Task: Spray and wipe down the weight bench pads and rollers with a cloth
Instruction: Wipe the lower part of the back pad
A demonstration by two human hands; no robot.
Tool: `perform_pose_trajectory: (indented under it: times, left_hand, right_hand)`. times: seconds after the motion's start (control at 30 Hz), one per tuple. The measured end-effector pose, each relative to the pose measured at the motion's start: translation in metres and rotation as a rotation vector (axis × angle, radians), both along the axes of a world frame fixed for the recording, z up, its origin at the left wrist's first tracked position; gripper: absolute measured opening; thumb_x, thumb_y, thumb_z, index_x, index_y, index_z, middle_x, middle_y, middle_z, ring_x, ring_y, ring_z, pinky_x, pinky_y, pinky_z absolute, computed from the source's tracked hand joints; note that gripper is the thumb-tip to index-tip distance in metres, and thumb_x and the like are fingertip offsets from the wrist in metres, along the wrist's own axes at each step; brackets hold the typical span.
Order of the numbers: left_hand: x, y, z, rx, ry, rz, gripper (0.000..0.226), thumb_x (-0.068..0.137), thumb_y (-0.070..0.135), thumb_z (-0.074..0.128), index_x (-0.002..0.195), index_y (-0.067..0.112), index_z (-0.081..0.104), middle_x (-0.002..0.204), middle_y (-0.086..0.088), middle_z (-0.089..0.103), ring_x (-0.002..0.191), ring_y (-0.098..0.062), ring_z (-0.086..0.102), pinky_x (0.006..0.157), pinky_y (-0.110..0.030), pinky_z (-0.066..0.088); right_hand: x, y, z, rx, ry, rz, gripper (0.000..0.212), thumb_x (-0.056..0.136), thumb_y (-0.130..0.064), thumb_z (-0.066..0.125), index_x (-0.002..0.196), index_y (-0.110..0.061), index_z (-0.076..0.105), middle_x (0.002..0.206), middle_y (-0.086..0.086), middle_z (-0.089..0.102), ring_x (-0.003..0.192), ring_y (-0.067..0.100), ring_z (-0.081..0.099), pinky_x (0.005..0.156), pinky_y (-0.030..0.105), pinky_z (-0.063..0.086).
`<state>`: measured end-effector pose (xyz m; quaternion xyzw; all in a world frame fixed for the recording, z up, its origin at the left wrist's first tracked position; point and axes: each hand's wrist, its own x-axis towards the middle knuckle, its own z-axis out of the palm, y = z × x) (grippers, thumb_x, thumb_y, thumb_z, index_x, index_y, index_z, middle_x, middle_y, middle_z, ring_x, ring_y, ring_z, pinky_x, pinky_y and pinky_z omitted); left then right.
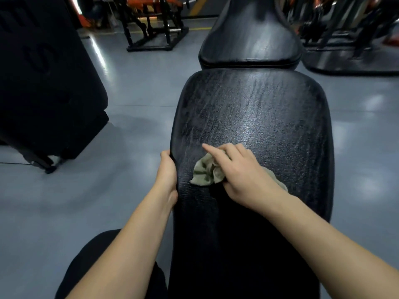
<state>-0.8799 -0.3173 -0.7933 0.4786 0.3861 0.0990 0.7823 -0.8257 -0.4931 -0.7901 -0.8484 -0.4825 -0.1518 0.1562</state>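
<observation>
A long black bench pad (254,117) runs away from me, its textured surface shiny with wet streaks. Beyond it sits a second, narrower black pad (250,37). My right hand (239,171) holds a crumpled beige-green cloth (205,172) against the near pad, index finger stretched forward, the other fingers curled over the cloth. My left hand (167,171) grips the pad's left edge, thumb on top and fingers wrapped under the side. No spray bottle is in view.
Grey gym floor (133,100) lies on both sides of the bench. A big black machine (45,87) stands at the left. A black and orange frame (151,24) is at the back, more equipment (354,33) at the back right. My dark-clothed knee (103,262) shows below.
</observation>
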Motion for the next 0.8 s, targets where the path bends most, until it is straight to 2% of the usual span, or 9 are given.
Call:
perform_pose_trajectory:
  times: [0.07, 0.13, 0.2, 0.37, 0.53, 0.6, 0.67, 0.73, 0.8]
  left_hand:
    - [0.002, 0.003, -0.003, -0.003, 0.012, 0.004, 0.053, 0.098, 0.047, 0.036, 0.125, 0.013, 0.068, 0.112, -0.022, 0.073, 0.086, -0.031, 0.069, 0.071, -0.034, 0.056]
    - [0.004, 0.005, -0.005, 0.006, 0.027, 0.018, 0.05, 0.097, 0.048, 0.037, 0.119, 0.017, 0.069, 0.111, -0.02, 0.072, 0.089, -0.031, 0.067, 0.071, -0.036, 0.056]
    - [0.006, 0.01, -0.007, -0.019, 0.021, 0.011, 0.05, 0.098, 0.048, 0.038, 0.118, 0.016, 0.071, 0.106, -0.017, 0.074, 0.085, -0.03, 0.068, 0.068, -0.035, 0.057]
    - [0.01, 0.01, -0.007, -0.036, -0.02, -0.022, 0.044, 0.1, 0.046, 0.035, 0.113, 0.02, 0.068, 0.095, -0.016, 0.071, 0.077, -0.028, 0.065, 0.06, -0.029, 0.054]
    - [0.01, 0.01, -0.007, -0.048, -0.043, -0.065, 0.043, 0.099, 0.044, 0.034, 0.085, 0.019, 0.065, 0.072, -0.01, 0.064, 0.06, -0.024, 0.06, 0.05, -0.023, 0.049]
    - [0.008, 0.009, -0.006, -0.046, -0.047, -0.074, 0.043, 0.1, 0.042, 0.033, 0.079, 0.02, 0.062, 0.069, -0.009, 0.062, 0.059, -0.023, 0.059, 0.048, -0.021, 0.048]
    - [0.007, 0.009, -0.003, -0.032, -0.042, -0.061, 0.042, 0.099, 0.043, 0.034, 0.082, 0.02, 0.064, 0.072, -0.009, 0.064, 0.064, -0.024, 0.061, 0.055, -0.025, 0.05]
    - [0.006, 0.009, -0.005, -0.007, -0.025, -0.041, 0.038, 0.099, 0.044, 0.035, 0.095, 0.022, 0.065, 0.08, -0.01, 0.067, 0.073, -0.026, 0.062, 0.064, -0.03, 0.05]
    - [0.005, 0.009, -0.005, -0.002, -0.016, -0.032, 0.034, 0.098, 0.045, 0.035, 0.099, 0.024, 0.062, 0.087, -0.011, 0.066, 0.076, -0.026, 0.061, 0.067, -0.032, 0.049]
  right_hand:
    - [0.014, 0.007, 0.003, 0.155, 0.002, -0.061, 0.069, 0.075, -0.008, 0.069, 0.142, -0.015, 0.052, 0.123, 0.003, 0.06, 0.104, 0.028, 0.052, 0.085, 0.038, 0.039]
    - [0.024, 0.015, 0.006, 0.295, 0.023, -0.125, 0.054, 0.076, -0.019, 0.072, 0.129, -0.018, 0.059, 0.117, -0.004, 0.065, 0.102, 0.024, 0.055, 0.086, 0.034, 0.037]
    - [0.026, 0.023, 0.007, 0.345, 0.025, -0.164, 0.047, 0.077, -0.03, 0.073, 0.121, -0.02, 0.062, 0.113, -0.007, 0.066, 0.102, 0.021, 0.055, 0.086, 0.032, 0.036]
    - [0.025, 0.022, 0.003, 0.23, -0.041, -0.176, 0.045, 0.079, -0.045, 0.073, 0.118, -0.025, 0.065, 0.107, -0.001, 0.058, 0.099, 0.024, 0.051, 0.082, 0.036, 0.038]
    - [0.002, 0.017, 0.009, 0.099, 0.005, -0.138, 0.052, 0.076, -0.059, 0.054, 0.119, -0.031, 0.06, 0.102, 0.0, 0.049, 0.097, 0.025, 0.047, 0.085, 0.042, 0.04]
    - [-0.003, 0.016, 0.009, 0.076, 0.023, -0.155, 0.053, 0.077, -0.061, 0.05, 0.118, -0.03, 0.06, 0.102, 0.0, 0.048, 0.097, 0.024, 0.045, 0.086, 0.043, 0.039]
    - [0.001, 0.012, 0.009, 0.045, -0.003, -0.17, 0.05, 0.075, -0.06, 0.052, 0.114, -0.029, 0.061, 0.1, 0.001, 0.048, 0.095, 0.025, 0.046, 0.083, 0.042, 0.042]
    - [0.009, 0.004, 0.009, 0.029, -0.03, -0.214, 0.044, 0.073, -0.057, 0.063, 0.107, -0.028, 0.062, 0.095, 0.001, 0.046, 0.092, 0.025, 0.047, 0.073, 0.038, 0.046]
    - [0.019, -0.006, 0.012, 0.039, -0.029, -0.274, 0.041, 0.071, -0.055, 0.072, 0.102, -0.029, 0.063, 0.091, 0.0, 0.046, 0.091, 0.025, 0.047, 0.065, 0.033, 0.043]
